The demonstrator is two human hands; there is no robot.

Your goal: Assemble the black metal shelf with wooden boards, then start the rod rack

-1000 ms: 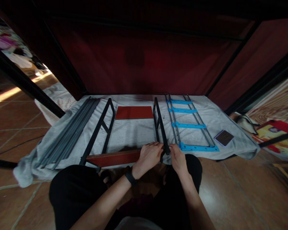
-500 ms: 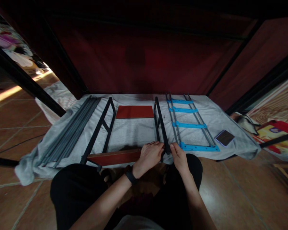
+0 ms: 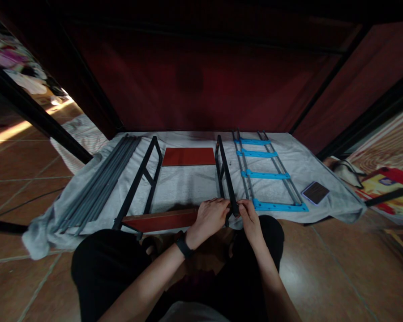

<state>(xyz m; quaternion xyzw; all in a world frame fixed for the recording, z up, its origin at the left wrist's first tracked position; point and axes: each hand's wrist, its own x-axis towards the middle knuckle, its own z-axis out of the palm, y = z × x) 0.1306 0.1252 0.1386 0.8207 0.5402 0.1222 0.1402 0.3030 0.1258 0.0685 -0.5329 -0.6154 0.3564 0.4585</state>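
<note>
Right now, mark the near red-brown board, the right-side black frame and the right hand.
Near red-brown board (image 3: 163, 221): head view, exposed stretch left of the left hand (image 3: 211, 218).
Right-side black frame (image 3: 227, 173): head view, partway along its long bar.
Right hand (image 3: 251, 220): head view, back of the hand.

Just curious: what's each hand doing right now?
Left hand: closed over the nearer brown board, beside the black frame.
Right hand: at the frame's near end; grip cannot be told.
</note>
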